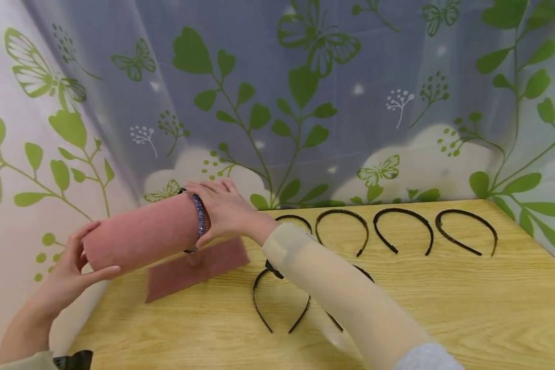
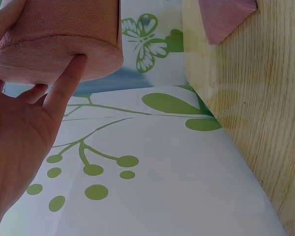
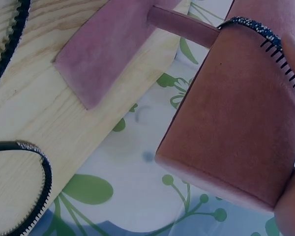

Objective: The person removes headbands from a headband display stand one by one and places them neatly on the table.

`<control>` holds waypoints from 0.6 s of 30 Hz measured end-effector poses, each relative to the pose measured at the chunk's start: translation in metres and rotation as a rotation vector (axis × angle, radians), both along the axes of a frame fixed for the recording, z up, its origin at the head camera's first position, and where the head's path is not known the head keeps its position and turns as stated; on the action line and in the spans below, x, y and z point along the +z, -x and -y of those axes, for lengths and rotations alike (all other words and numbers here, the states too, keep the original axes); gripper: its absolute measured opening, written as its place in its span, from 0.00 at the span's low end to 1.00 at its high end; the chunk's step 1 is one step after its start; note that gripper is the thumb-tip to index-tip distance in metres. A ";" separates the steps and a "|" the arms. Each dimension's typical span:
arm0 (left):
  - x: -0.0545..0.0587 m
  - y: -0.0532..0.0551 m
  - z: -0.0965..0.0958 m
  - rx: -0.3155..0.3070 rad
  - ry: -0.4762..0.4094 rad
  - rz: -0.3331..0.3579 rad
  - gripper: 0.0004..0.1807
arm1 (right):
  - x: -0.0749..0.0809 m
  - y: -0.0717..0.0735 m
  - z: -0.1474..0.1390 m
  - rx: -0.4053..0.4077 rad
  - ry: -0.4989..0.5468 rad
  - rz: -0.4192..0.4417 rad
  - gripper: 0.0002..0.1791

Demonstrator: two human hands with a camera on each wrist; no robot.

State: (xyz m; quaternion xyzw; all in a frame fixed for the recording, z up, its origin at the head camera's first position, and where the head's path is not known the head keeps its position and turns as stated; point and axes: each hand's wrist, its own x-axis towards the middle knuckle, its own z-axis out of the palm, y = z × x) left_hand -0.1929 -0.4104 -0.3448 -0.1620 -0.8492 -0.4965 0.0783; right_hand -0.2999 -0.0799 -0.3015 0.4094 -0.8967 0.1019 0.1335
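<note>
A pink velvety headband display stand has a thick roll (image 1: 143,231) tilted above a flat base (image 1: 199,270), joined by a short post (image 3: 184,25). My left hand (image 1: 69,272) holds the roll's left end, its thumb below the near edge and its fingers behind. A blue glittery headband (image 1: 200,216) with comb-like teeth sits around the roll near its right end. My right hand (image 1: 224,208) spans that end, gripping the headband with fingers at the top and thumb at the lower front. The right wrist view shows only part of this hand (image 3: 291,211) along its edge.
Several dark headbands lie on the wooden table (image 1: 444,308): a back row including one at the far right (image 1: 467,213), and nearer ones such as the front headband (image 1: 255,295). My right sleeve partly covers some. A leaf-patterned curtain (image 1: 259,103) hangs behind.
</note>
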 end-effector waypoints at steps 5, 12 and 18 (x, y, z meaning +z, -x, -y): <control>0.001 -0.001 -0.001 -0.007 -0.014 0.008 0.52 | -0.001 0.000 0.000 0.016 0.034 -0.012 0.64; -0.002 -0.002 -0.002 -0.011 -0.005 -0.010 0.53 | 0.001 0.003 -0.004 0.044 0.081 0.045 0.63; -0.001 -0.001 0.000 0.012 0.040 -0.025 0.53 | 0.008 0.010 -0.012 0.046 0.098 0.134 0.62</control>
